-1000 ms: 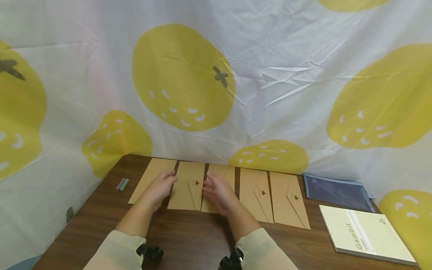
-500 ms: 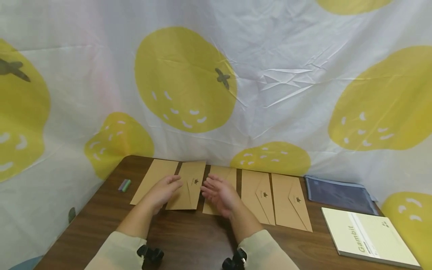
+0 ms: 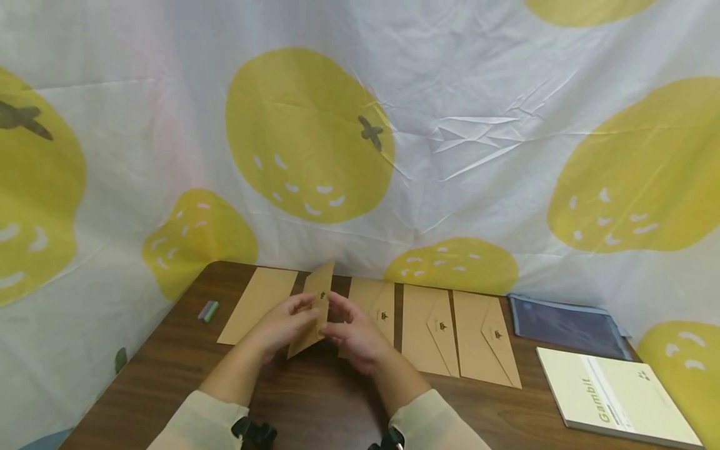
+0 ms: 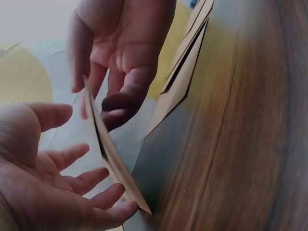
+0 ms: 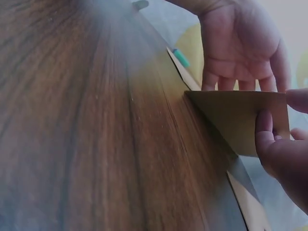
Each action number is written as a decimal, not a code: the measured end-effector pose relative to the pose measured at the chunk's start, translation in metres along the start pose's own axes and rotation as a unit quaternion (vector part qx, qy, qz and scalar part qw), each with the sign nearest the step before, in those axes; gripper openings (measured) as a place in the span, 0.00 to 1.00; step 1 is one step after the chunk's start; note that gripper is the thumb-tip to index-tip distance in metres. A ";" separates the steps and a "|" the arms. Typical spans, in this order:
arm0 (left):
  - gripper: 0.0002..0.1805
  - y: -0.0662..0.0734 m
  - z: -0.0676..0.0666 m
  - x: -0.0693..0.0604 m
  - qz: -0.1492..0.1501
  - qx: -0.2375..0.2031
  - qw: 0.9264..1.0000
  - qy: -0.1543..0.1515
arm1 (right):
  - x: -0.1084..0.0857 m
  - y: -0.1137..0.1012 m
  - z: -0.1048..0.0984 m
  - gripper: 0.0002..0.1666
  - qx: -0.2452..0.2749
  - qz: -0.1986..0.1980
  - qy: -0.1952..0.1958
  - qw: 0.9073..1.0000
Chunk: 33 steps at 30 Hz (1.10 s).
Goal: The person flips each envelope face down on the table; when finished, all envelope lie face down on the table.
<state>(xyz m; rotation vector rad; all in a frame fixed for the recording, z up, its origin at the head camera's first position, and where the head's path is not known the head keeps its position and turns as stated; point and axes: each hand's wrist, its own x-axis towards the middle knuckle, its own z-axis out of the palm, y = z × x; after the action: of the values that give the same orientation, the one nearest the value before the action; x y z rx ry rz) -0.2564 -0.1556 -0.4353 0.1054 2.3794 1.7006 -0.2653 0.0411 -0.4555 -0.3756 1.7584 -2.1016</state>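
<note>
A brown paper envelope (image 3: pixel 312 331) stands tilted on edge between my two hands, lifted off its flat position in the row. My left hand (image 3: pixel 281 325) is on its left side, fingers extended near or against that face; in the left wrist view, the left fingers (image 4: pixel 98 178) are spread along it. From the other side my right hand (image 3: pixel 360 334) pinches the raised edge. The right wrist view shows the right thumb (image 5: pixel 264 126) on the face of the envelope (image 5: pixel 231 113) and another finger at its corner. Part of the envelope is hidden behind my left fingers.
Flat on the dark wooden table (image 3: pixel 315 406) lie several more envelopes, one at left (image 3: pixel 255 306) and others to the right (image 3: pixel 430 337). Two small colored sticks (image 3: pixel 208 310) lie far left. A blue pouch (image 3: pixel 568 326) and a "Gambit" book (image 3: pixel 613 394) are at right.
The second envelope from the left, flat at first, has risen and tilted up on edge. Both hands have come inward to it, and the right hand has taken its edge.
</note>
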 end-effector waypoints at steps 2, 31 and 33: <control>0.36 0.001 0.002 0.000 0.003 -0.007 1.000 0.005 | -0.001 -0.002 0.003 0.48 0.006 0.000 -0.006 1.000; 0.29 -0.002 -0.017 0.002 0.031 -0.099 0.992 0.070 | -0.001 0.001 -0.001 0.48 0.048 0.067 0.012 0.997; 0.29 -0.003 -0.019 0.002 0.026 -0.096 0.992 0.078 | 0.000 0.000 -0.003 0.47 0.054 0.064 0.015 0.996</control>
<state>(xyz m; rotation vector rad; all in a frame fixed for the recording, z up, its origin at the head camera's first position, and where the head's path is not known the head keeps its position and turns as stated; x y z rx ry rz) -0.2626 -0.1738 -0.4327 0.0045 2.3201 2.0218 -0.2661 0.0437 -0.4561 -0.1959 1.6299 -2.1096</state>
